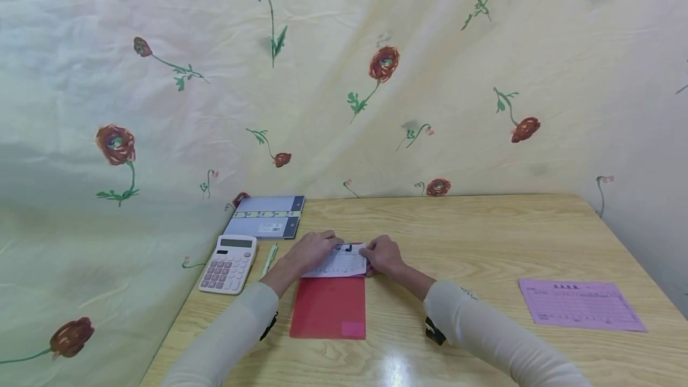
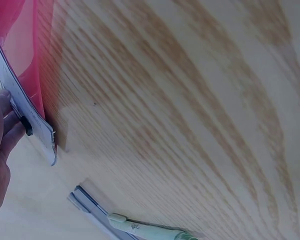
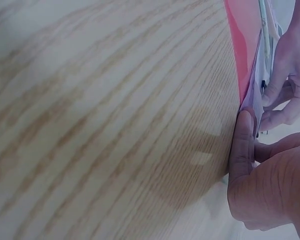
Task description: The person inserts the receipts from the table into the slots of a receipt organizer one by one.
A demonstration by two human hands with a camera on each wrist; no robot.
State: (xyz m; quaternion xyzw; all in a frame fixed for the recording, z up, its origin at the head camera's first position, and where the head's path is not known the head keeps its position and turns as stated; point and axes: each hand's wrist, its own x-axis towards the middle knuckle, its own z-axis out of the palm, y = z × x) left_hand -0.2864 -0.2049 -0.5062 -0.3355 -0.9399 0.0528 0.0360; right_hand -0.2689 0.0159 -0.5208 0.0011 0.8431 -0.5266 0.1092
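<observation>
A stack of white printed sheets (image 1: pixel 340 263), purple at its lower edge, lies across the top of a red folder (image 1: pixel 329 306). A thin paper fastener with black sliders (image 2: pixel 26 126) runs along the stack's far edge. My left hand (image 1: pixel 316 251) reaches over the sheets from the left, its fingers bent at the fastener between the black sliders. At the right end of the stack my right hand (image 1: pixel 383 254) pinches the sheets' edge. In the right wrist view this thumb (image 3: pixel 245 122) presses against the paper; the fingertips behind it are partly hidden.
Left of the folder lie a pale green pen (image 1: pixel 270 259) and a white calculator (image 1: pixel 228 264). Behind them is a grey-blue notebook (image 1: pixel 263 218) with a patterned band. A purple printed form (image 1: pixel 582 304) rests at the right of the wooden table (image 1: pixel 457 232). Flowered cloth (image 1: pixel 322 88) hangs behind.
</observation>
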